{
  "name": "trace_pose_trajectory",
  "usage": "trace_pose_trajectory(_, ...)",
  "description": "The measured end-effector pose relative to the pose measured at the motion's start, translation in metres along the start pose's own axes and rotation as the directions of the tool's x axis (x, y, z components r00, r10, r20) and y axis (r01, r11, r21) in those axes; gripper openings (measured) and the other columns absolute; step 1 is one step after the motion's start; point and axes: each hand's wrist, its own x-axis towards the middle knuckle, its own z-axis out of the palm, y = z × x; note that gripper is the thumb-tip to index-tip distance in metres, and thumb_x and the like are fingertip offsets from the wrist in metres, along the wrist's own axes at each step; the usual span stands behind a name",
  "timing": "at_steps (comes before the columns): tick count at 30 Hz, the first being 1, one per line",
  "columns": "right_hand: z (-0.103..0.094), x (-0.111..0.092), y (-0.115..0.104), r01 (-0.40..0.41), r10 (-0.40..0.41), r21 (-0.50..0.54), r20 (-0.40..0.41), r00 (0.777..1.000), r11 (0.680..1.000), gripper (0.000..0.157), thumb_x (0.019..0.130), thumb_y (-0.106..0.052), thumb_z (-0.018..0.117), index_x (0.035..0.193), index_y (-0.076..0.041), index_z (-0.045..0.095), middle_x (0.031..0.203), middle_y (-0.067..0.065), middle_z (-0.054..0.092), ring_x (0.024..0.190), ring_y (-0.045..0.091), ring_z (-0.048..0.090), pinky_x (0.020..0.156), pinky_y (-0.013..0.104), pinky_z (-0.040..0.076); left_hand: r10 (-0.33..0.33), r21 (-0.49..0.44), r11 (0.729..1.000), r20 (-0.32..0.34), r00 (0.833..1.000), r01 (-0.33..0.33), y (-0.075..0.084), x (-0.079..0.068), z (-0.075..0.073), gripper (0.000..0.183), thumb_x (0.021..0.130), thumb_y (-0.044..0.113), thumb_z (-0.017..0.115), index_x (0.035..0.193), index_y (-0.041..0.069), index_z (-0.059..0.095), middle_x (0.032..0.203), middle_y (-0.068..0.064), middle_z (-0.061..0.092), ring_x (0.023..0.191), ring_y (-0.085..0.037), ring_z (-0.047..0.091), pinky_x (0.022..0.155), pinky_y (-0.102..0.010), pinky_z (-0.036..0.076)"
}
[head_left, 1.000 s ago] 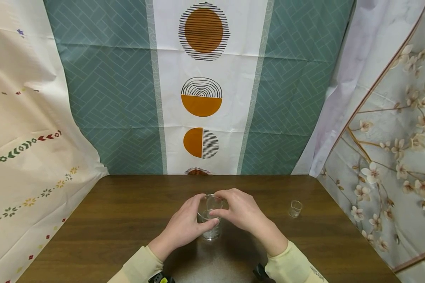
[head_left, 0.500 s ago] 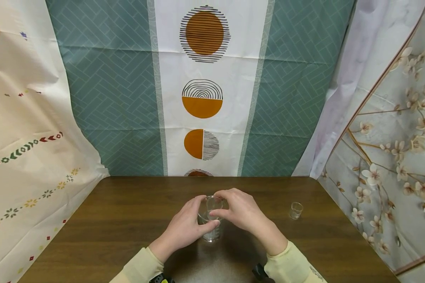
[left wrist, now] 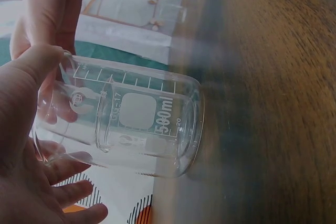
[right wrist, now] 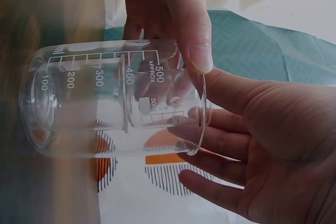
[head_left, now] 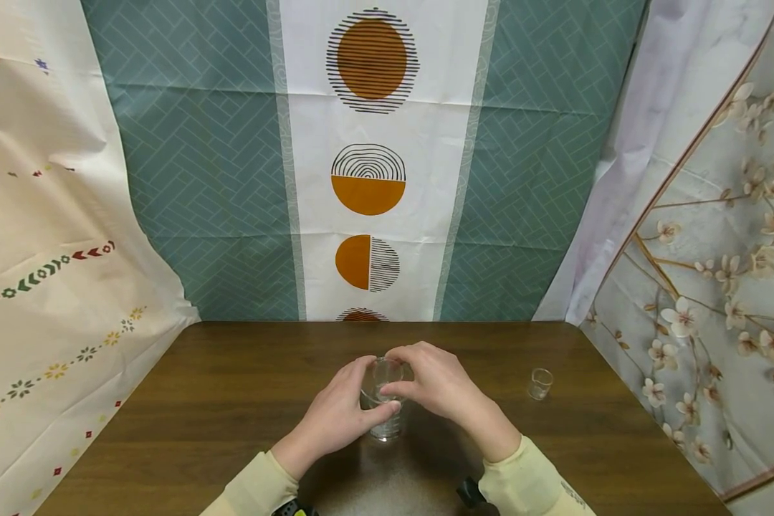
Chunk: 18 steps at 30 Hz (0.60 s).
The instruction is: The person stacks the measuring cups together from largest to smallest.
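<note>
The left hand (head_left: 337, 405) has fingers curled round the rim of the 500 ml beaker (left wrist: 160, 111), upright on the tabletop (head_left: 232, 401). The right hand (head_left: 435, 383) pinches a smaller beaker (right wrist: 157, 103) in its upper half; both have shifted slightly left, apparently still adjusting. Farther right stands a little glass (head_left: 540, 385).

Smooth glossy glass beaker (left wrist: 140, 111), wood-grained table (head_left: 232, 401), creased cloth hanging (head_left: 200, 165)

Teal-and-white cloth (head_left: 426, 158) (creased) hangs behind the table (head_left: 232, 387).
</note>
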Motion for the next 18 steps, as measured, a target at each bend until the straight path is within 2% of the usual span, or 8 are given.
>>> trace_pose_trajectory(18,-0.0008,0.0038,-0.0001,-0.008,0.008,0.015,0.051,0.999,1.000,0.042,0.091,-0.040,0.093,0.122,-0.016,0.081,0.106,-0.010,0.077,0.109,0.017,0.068,0.088,0.044,0.058,-0.014,0.005,1.000,0.016,1.000,0.014,0.0012,0.0007,-0.0016,0.096,0.093,0.069,0.079,0.161,0.010,0.046,0.160,-0.013,0.054,0.143,-0.035,0.054,0.108,-0.066,0.051)
